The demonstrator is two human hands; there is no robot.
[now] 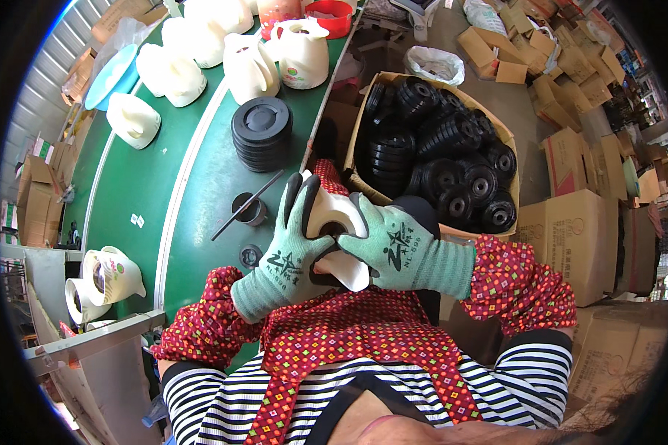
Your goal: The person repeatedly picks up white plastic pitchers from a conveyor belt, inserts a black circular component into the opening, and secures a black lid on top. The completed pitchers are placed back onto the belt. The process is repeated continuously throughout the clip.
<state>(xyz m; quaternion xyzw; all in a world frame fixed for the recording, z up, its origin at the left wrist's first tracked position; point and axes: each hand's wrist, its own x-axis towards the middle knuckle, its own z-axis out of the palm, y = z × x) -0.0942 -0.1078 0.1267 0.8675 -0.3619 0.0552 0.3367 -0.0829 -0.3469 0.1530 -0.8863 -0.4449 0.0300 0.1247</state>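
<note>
Green table (193, 274) sweeping up the left side, cardboard boxes (564, 245) heaped on the right, and there in the middle is the white jug (339, 208)! It's up in front of the red patterned apron (356, 330), close to the table's edge, its round opening facing upward. Both gloved hands are on it: left hand (289, 248) on one side, right hand (395, 241) on the other, fingers clamped around its body, thumbs meeting at the opening. Just beyond, a stack of black lids (262, 122), then a dark cup (256, 216) with a thin rod (248, 205) across it. More jugs (250, 68) crowd the far end, and black discs (453, 141) fill an open carton (362, 182).
</note>
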